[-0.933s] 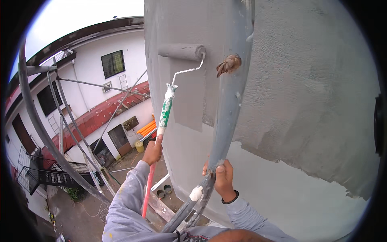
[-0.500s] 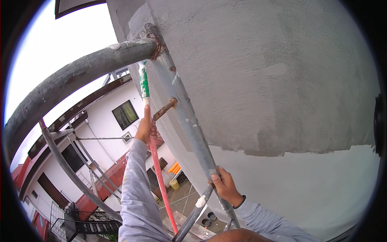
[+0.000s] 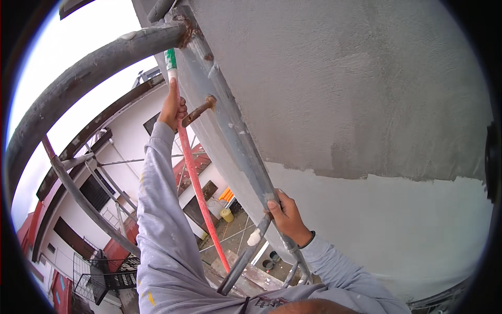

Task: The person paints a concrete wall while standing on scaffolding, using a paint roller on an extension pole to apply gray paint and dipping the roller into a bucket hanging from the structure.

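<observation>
My left hand is closed round a long-handled paint roller, whose red pole slants down toward my body. Above the fist the handle has a green and white section, and it passes behind the curved scaffold tube. A grey roller head shows past the tube at the top, beside the wall's edge. My right hand grips the grey metal scaffold post low down, near where a slanting brace meets it. My left arm is stretched far out; the right one is bent.
A wall of rough grey plaster, smoother and paler below, fills the right side. The curved scaffold tube arches across the upper left. A rusty peg juts from the post. Far below lie a yard with a yellow container and black buckets.
My left hand and the roller pole sit higher in view, and the roller head has come into sight at the top. The whole view has shifted; my right hand still holds the post.
</observation>
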A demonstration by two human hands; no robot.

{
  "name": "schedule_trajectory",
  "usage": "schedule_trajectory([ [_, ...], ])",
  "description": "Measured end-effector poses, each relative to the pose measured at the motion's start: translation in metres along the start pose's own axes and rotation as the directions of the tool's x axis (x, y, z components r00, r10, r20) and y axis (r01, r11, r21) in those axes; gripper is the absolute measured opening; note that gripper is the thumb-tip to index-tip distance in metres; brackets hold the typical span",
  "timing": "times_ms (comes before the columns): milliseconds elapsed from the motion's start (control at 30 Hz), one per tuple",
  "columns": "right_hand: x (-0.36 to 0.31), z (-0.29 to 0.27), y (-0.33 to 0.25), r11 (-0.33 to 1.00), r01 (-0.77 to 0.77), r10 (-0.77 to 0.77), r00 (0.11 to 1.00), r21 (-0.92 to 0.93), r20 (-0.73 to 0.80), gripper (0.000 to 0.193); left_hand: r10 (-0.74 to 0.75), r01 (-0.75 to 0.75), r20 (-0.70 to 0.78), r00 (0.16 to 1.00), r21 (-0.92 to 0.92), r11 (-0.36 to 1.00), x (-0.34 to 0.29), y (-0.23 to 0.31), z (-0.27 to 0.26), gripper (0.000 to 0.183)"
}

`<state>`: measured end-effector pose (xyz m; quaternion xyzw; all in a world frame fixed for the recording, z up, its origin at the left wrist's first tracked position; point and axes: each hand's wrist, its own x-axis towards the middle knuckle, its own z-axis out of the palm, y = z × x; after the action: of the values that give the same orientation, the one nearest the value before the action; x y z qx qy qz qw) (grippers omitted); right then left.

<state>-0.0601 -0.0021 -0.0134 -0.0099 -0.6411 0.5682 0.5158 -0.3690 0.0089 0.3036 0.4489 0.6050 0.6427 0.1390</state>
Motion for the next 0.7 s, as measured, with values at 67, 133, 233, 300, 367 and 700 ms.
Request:
schedule_trajectory([
  [67, 0.000, -0.001, 0.005, 0.997, -0.054, 0.054, 0.999, -0.051, -0.004, 0.044, -0.227, 0.233, 0.140, 0.964, -0.032, 0.972, -0.022, -0.037, -0.006, 0.069],
  [133, -0.001, -0.001, 0.008, 0.999, -0.049, 0.049, 0.998, -0.015, 0.030, 0.045, -0.247, 0.249, 0.077, 0.966, -0.017, 0.968, -0.044, -0.077, 0.001, 0.070],
  [233, 0.001, 0.001, 0.010, 0.999, -0.043, 0.042, 0.998, 0.023, 0.051, 0.047, -0.277, 0.276, 0.028, 0.960, 0.056, 0.960, -0.079, -0.128, 0.011, 0.071],
  [300, 0.001, 0.002, 0.009, 0.999, -0.038, 0.037, 0.999, 0.012, 0.037, 0.049, -0.312, 0.310, 0.046, 0.949, 0.045, 0.950, -0.097, -0.162, 0.016, 0.071],
  [367, 0.000, 0.002, 0.008, 0.998, -0.065, 0.065, 0.997, -0.005, 0.038, 0.051, -0.325, 0.323, 0.064, 0.943, 0.039, 0.945, -0.116, -0.198, 0.019, 0.070],
  [700, 0.006, 0.001, 0.004, 0.998, -0.043, 0.044, 0.999, -0.051, 0.023, 0.056, -0.413, 0.408, 0.101, 0.905, 0.065, 0.911, -0.249, -0.398, 0.048, 0.070],
])
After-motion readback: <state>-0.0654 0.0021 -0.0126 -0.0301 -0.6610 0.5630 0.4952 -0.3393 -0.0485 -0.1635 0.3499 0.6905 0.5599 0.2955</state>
